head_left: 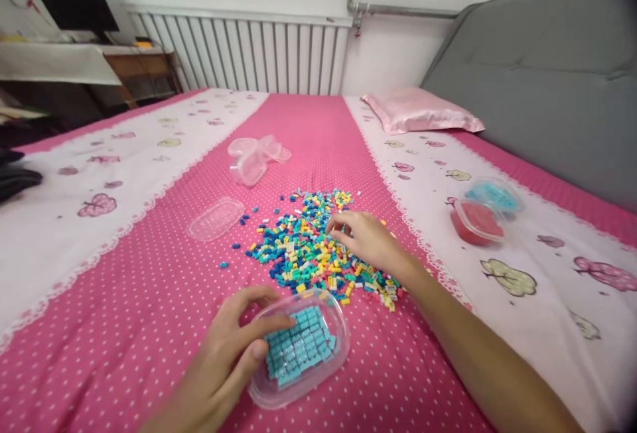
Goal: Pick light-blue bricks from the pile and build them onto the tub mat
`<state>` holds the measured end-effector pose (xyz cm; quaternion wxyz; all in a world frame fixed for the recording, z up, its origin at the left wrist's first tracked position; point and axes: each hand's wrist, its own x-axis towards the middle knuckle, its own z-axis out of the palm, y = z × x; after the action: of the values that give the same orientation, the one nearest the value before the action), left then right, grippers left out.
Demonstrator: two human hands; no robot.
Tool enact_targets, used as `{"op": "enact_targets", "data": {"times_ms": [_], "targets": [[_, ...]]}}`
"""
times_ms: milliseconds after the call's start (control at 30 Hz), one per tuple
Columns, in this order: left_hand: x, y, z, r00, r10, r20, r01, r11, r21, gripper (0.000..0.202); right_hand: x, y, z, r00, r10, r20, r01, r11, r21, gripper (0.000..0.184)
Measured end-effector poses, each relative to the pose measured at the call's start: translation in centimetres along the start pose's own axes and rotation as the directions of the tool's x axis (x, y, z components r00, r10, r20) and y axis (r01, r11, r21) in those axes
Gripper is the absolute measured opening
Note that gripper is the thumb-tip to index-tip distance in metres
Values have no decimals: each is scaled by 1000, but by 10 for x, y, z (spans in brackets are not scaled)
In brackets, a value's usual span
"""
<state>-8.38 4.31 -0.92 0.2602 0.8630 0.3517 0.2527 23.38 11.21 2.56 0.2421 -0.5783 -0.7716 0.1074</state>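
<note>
A clear plastic container (341,353) stands in front of me with light-blue toy bricks (301,343) laid in close rows inside. My left hand (239,340) grips it at its left side. The index finger and thumb reach over the rim onto the bricks, while other fingers stay outside. Beyond the container spreads a loose pile of small toy bricks (298,247) in blue, yellow, green, white and pink. At the pile's right side my right hand (361,237) has its fingers drawn together at the bricks. Whatever is between its fingertips is too small to make out.
Two filled tubs, one red (478,221) and one blue (497,194), stand on the right. A clear lid (216,219) and several clear containers (256,158) lie left of the pile on the pink bedspread (308,128). A pillow (421,109) rests farther back.
</note>
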Motion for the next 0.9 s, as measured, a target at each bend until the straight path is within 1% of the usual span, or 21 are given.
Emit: {"op": "enact_targets", "data": {"times_ms": [67,133,167,200,267,333,433,500,533,567,600,667,767,900], "targets": [[1,0,1,1000,-3,-19,2,997,-71,42,-1,0,5,1000,-24,-8,24,1000,12,10],[3,1,2,999,-36,-5,35,992,-122,47,0,6,11,998,-15,-60,15,1000,15,22],[4,2,1,997,-73,25,75,989,-131,48,2,12,15,995,6,-103,-5,1000,14,28],[4,2,1,991,-124,50,129,982,-134,49,5,21,17,986,38,-160,-37,999,11,29],[5,3,1,984,-167,56,174,972,-157,50,8,44,17,951,112,-290,-114,993,10,34],[6,1,0,985,-163,54,171,967,-187,51,4,71,11,883,196,-426,-205,978,24,38],[7,-2,0,987,-148,61,158,963,-220,53,-22,110,2,740,311,-596,-334,940,75,39],[7,-4,1,988,-138,70,151,959,-239,56,-46,129,2,657,366,-659,-394,912,112,39],[7,-5,1,990,-125,71,139,959,-245,59,-57,135,4,629,387,-674,-416,900,128,40],[7,-6,2,992,-108,69,122,961,-246,63,-67,139,7,610,406,-680,-433,890,142,40],[7,-7,2,994,-90,65,103,965,-240,66,-75,142,10,600,422,-679,-445,882,154,40],[7,-9,1,997,-57,60,68,976,-205,74,-85,145,18,600,449,-663,-460,871,174,40],[6,-8,-2,996,-25,80,36,988,-149,84,-88,143,27,622,475,-622,-464,864,196,39],[6,0,-6,992,21,121,-7,994,-110,95,-83,139,28,657,488,-575,-454,865,215,38]]}}
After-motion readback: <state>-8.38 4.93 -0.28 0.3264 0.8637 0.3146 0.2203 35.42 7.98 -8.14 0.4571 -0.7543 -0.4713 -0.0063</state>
